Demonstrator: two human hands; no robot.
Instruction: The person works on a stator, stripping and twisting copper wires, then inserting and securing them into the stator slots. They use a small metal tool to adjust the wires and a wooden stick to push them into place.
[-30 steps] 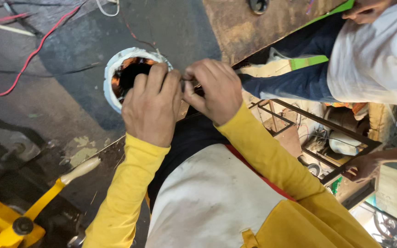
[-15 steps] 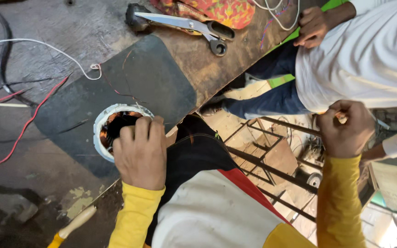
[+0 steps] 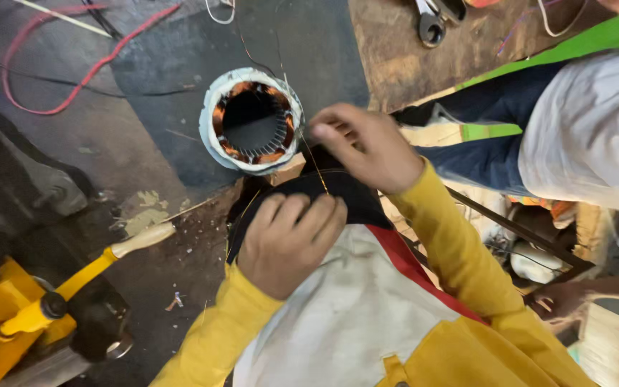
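The right hand (image 3: 370, 147) pinches 1 thin copper wire (image 3: 315, 163) beside the round white-wrapped motor stator (image 3: 252, 120) (left hand (image 3: 288, 233) flat, nearer the body).

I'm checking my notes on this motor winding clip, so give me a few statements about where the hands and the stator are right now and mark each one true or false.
1. The left hand rests flat on the dark cloth at the person's front. True.
2. The right hand is inside the stator bore. False: it is beside the stator, fingers pinched on a thin wire.
3. The stator's bore is open, with copper windings showing around it. True.
4. The yellow-handled tool is in the left hand. False: it lies untouched at lower left.
5. Another person in a white shirt is at the right. True.
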